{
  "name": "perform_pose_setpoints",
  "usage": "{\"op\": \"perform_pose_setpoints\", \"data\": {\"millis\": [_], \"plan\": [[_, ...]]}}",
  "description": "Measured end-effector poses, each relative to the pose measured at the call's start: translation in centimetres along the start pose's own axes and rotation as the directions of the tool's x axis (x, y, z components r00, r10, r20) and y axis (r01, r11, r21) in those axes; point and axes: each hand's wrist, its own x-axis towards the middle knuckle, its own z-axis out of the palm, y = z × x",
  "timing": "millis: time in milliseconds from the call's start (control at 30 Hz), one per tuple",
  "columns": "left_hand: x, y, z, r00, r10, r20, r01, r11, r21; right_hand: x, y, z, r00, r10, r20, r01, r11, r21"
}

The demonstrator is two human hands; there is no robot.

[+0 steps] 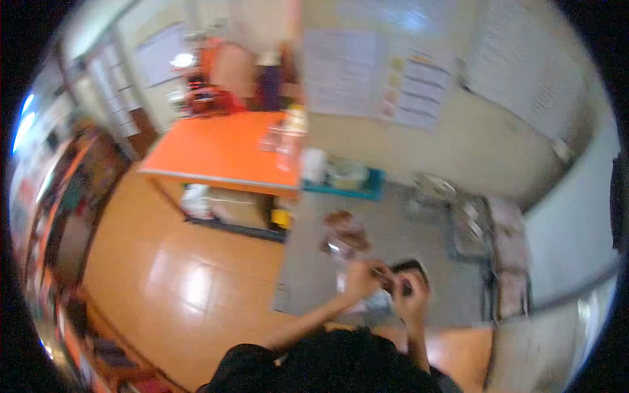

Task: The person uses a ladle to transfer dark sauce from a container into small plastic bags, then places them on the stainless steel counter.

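Observation:
Both hands are close together over the grey table (pixel 301 262), blurred by motion. My left hand (pixel 360 280) has its fingers closed on a small brown piece (pixel 384 278) that reaches toward the other hand. Beside it my right hand (pixel 413 302) is curled, its fingers bent round something dark that I cannot make out. Just behind the right hand shows a black object (pixel 411 267), perhaps a shallow container; its lower part is hidden. Left and beyond the hands lies a heap of brown pieces (pixel 344 230), with a shiny clear patch like plastic at its near side.
A teal tray (pixel 373 185) with a pale tub (pixel 347 175) stands at the table's far left. Metal trays (pixel 470 229) sit at the right, beside pinkish boxes (pixel 510 239). To the left is an orange table (pixel 216 147) carrying bottles and jars. Papers hang on the wall.

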Motion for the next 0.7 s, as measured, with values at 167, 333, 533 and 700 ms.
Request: {"op": "perform_pose_setpoints", "data": {"millis": [167, 333, 533, 700], "plan": [[-0.3, -3.2, 0.6, 0.99, 0.14, -0.025, -0.132, 0.973, 0.191, -2.1, 2.3, 1.0, 0.992, 0.009, 0.129, -0.008, 1.0, -0.008], [-1.7, -4.6, -1.5, 0.986, 0.127, -0.111, -0.106, 0.979, 0.176, -1.7, -0.6, 2.0, 0.979, -0.018, 0.202, -0.017, 0.986, 0.168], [-1.7, -6.6, -3.3, 0.993, -0.108, 0.046, 0.117, 0.946, -0.304, 0.0, -3.0, 3.3, 0.948, -0.026, 0.318, -0.014, 0.992, 0.124], [1.7, -8.0, -4.9, 0.951, 0.248, -0.185, -0.218, 0.961, 0.169, -1.2, -0.5, 3.5, 0.986, 0.04, 0.162, -0.052, 0.997, 0.065]]}}
